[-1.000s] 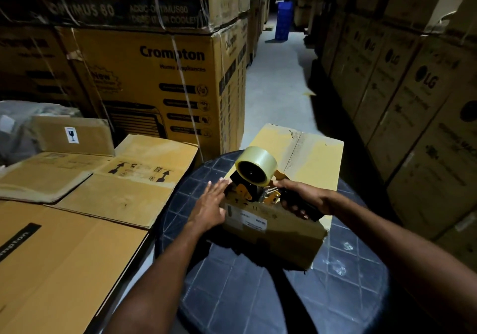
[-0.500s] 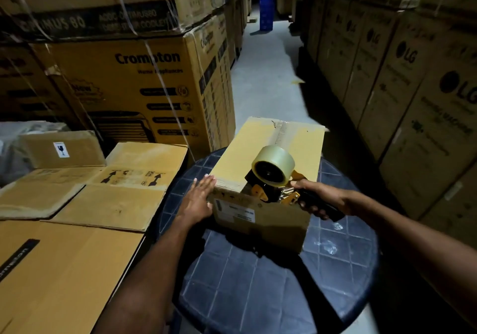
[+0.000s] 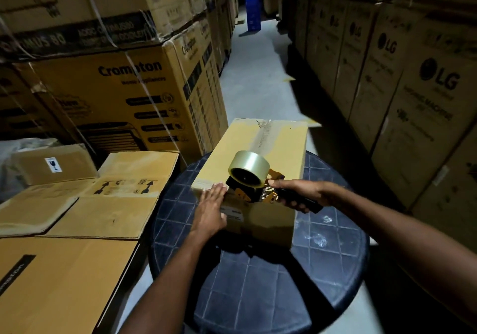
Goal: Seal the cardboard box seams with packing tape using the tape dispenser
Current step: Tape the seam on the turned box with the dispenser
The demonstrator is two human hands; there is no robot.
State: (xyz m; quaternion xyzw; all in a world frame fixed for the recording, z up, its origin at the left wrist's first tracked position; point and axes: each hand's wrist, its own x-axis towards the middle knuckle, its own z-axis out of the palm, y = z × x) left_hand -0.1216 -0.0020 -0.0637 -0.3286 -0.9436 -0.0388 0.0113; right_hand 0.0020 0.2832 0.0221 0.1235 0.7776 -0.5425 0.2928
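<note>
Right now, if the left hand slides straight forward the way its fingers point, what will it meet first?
The left hand lies flat on the near corner of the cardboard box, fingers pointing away and slightly right. Going straight on, it would probably first meet the tape dispenser held by the right hand, though depth is unclear.

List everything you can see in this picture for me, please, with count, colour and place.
cardboard box: one, tan, on the round table, a clear tape strip along its top seam.
tape dispenser: one, orange and black, at the box's near top edge.
tape roll: one, clear, on the dispenser.
round table: one, dark blue, centre.
flattened cartons: several, tan, left of the table.
stacked cartons: many, brown, lining both sides of the aisle.
blue crate: one, at the far end of the aisle.
left hand: flat on the box's near left corner.
right hand: gripping the dispenser handle.
</note>
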